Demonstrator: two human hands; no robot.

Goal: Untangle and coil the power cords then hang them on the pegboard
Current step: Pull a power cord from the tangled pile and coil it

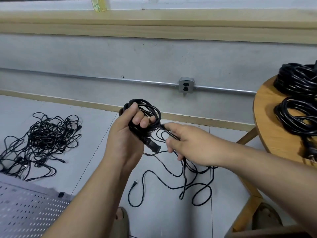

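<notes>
My left hand [127, 133] grips a partly wound coil of black power cord [151, 109], with the cord's black connector [152, 145] sticking out below my palm. My right hand [185, 145] pinches the same cord just right of the coil. The loose rest of that cord [171, 182] trails down in loops on the floor, ending in a plug [133, 183]. A tangled heap of black cords [42, 140] lies on the floor at the left. The white pegboard [29, 208] lies at the bottom left.
A round wooden table [267, 121] at the right carries two coiled black cords [298, 115]. A wall outlet box [186, 85] on a metal conduit sits ahead. My feet in sandals [121, 219] are near the bottom edge.
</notes>
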